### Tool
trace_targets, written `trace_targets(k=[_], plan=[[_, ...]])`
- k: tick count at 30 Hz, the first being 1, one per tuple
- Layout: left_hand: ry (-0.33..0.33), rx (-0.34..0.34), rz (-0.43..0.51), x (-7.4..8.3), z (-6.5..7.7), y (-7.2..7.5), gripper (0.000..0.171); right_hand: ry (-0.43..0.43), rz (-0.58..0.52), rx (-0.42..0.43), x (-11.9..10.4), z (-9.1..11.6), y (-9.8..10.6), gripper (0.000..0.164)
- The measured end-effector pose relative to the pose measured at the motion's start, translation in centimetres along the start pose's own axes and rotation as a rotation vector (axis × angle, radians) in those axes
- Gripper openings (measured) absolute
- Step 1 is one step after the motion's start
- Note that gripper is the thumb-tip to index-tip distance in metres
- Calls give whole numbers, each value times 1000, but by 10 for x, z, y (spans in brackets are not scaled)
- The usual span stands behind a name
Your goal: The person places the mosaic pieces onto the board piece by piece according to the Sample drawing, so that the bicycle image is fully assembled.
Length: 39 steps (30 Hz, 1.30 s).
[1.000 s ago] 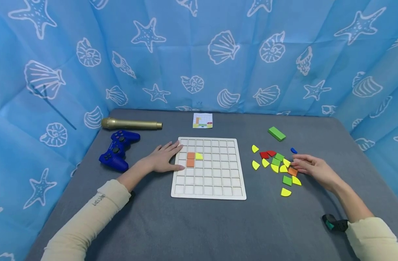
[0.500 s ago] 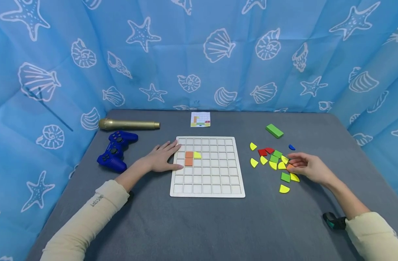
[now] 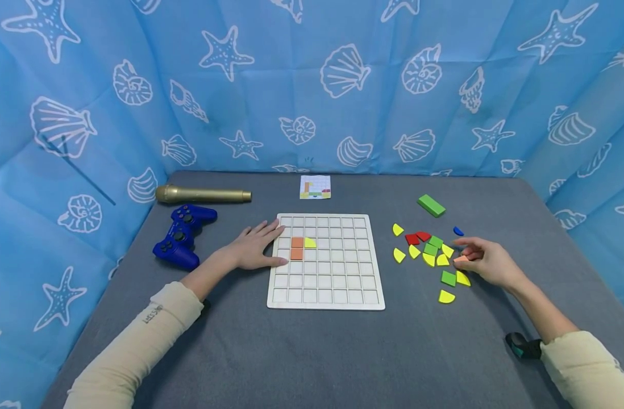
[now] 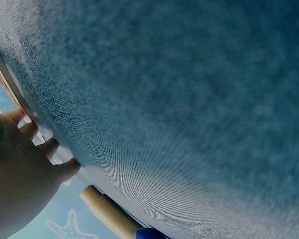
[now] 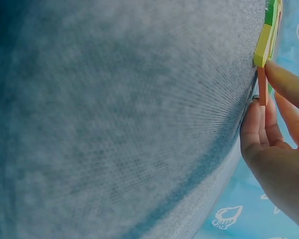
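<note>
My left hand (image 3: 253, 248) rests with spread, straight fingers on the left edge of a white gridded board (image 3: 326, 281). On that board lie two orange square tiles (image 3: 297, 248), one below the other, and a yellow quarter-circle tile (image 3: 310, 243) beside the upper one. Over at the right, my right hand (image 3: 488, 262) pinches another orange square tile (image 3: 461, 259) between thumb and fingers. In the right wrist view this orange tile (image 5: 262, 89) stands close to a yellow tile (image 5: 262, 45). Around it are scattered yellow quarter-circles (image 3: 446, 296), green squares (image 3: 448, 278) and red tiles (image 3: 412, 239).
A small printed pattern card (image 3: 315, 187) lies behind the board. To the left are a gold microphone (image 3: 204, 195) and a blue game controller (image 3: 181, 236). A green block (image 3: 431, 205) and a small blue piece (image 3: 458, 231) lie behind the tile pile. A blue curtain (image 3: 312, 85) encloses the table.
My right hand has closed its thumb and fingers on the orange tile at the pile's right side and tilted it. My left hand stays on the board. The head view has shifted slightly.
</note>
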<state>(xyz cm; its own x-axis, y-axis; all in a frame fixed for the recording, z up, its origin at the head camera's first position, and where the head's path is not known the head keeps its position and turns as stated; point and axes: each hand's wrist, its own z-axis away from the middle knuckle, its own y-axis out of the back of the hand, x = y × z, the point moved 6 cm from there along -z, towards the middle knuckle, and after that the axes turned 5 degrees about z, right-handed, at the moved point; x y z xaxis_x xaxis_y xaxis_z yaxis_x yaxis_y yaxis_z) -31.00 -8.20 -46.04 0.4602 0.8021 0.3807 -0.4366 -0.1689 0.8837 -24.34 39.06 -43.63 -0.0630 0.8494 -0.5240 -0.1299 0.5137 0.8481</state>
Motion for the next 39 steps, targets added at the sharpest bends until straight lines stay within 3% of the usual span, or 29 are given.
trace_targets(k=[9,14,18,27,39], plan=[[1,-5,-3,2,0,1,92,-88,-1,-17,4,-1,0,47],[3,-4,0,1,0,1,91,-159,24,55,8,-1,4,41],[2,-3,-2,0,-1,1,91,-214,-38,84,12,-1,7,44],[1,4,-2,0,0,1,92,-309,-448,-75,6,-3,5,63],[2,13,3,1,2,2,92,-266,-522,-179,-16,-15,-10,65]])
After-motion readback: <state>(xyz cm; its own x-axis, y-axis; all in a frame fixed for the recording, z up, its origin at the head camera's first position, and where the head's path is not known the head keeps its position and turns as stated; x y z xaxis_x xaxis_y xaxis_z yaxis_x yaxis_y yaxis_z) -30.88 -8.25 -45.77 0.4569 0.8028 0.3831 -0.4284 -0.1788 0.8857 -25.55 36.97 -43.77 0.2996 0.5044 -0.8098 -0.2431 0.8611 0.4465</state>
